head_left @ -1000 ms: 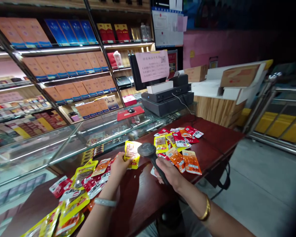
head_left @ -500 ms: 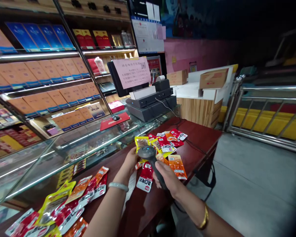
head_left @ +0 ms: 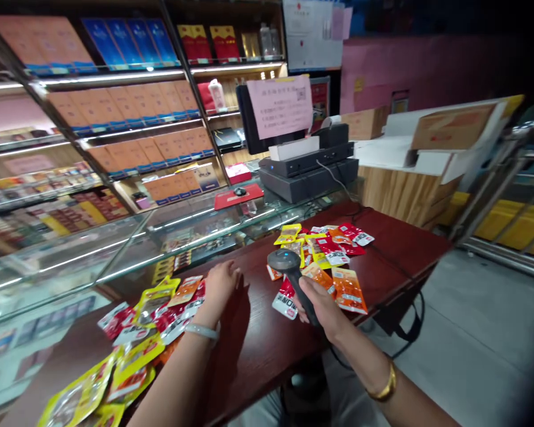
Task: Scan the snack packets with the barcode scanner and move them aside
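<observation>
My right hand (head_left: 318, 299) is wrapped round the handle of a dark barcode scanner (head_left: 287, 261), its head over the near edge of a heap of snack packets (head_left: 333, 243). Under the scanner lies a red and white packet (head_left: 285, 299), and an orange packet (head_left: 349, 289) rests to its right. My left hand (head_left: 222, 284) is above the table beside the right end of another group of packets (head_left: 153, 305), yellow, red and orange. Its fingers are loosely bent and somewhat apart, and nothing shows in them.
The dark red table (head_left: 253, 350) adjoins a glass display counter (head_left: 129, 237). On the counter stand a cash register (head_left: 309, 175), a monitor with a pink notice (head_left: 280, 107) and a red mouse mat (head_left: 226, 197). Boxed goods fill the shelves behind. A cable (head_left: 338, 359) hangs below my right hand.
My left hand has left the yellow packet at the right heap and moved left to the other packets. My right hand still holds the scanner over the right heap. The view has turned left.
</observation>
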Available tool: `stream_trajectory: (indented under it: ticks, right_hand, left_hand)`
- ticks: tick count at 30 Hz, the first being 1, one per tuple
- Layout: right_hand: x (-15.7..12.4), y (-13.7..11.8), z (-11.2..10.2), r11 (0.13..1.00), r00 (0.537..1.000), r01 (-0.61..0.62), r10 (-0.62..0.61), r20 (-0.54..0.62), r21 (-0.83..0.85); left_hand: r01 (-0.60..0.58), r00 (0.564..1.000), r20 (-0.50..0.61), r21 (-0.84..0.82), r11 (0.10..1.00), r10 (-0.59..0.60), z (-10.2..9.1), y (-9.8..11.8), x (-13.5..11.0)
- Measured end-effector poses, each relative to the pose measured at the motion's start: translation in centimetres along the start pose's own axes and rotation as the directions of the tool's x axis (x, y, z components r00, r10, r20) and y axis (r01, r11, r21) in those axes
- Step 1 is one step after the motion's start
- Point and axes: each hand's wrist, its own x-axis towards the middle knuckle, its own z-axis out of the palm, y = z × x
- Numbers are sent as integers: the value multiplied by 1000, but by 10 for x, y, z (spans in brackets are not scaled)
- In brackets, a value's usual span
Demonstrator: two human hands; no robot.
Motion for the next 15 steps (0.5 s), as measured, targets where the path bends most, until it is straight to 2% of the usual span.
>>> stream_trajectory:
  ticks: [2,4,5,7,10,15]
  right_hand:
    - [1,6,12,1000,999,-29,29,36,-10]
    - [0,13,24,998,996,-56,58,60,-35]
    - [0,16,29,997,995,-66,70,71,-48]
    - [-2,21,36,994,992,-82,88,95,-71]
    - [-5,27,43,990,987,-102,114,113,-102]
    - [-10,27,48,983,986,-120,134,100,-139]
  left_hand:
    - [66,997,-51,278,958,-54,-19,-21,-5]
    - [117,992,-15,493,862,-126,-30,-38,-6]
    - [130,986,21,536,834,-167,-33,-44,-5]
    - [133,973,86,557,820,-216,-36,-55,-1]
    - [122,965,131,545,830,-228,-35,-64,7]
    - [111,958,174,510,853,-229,-37,-66,14]
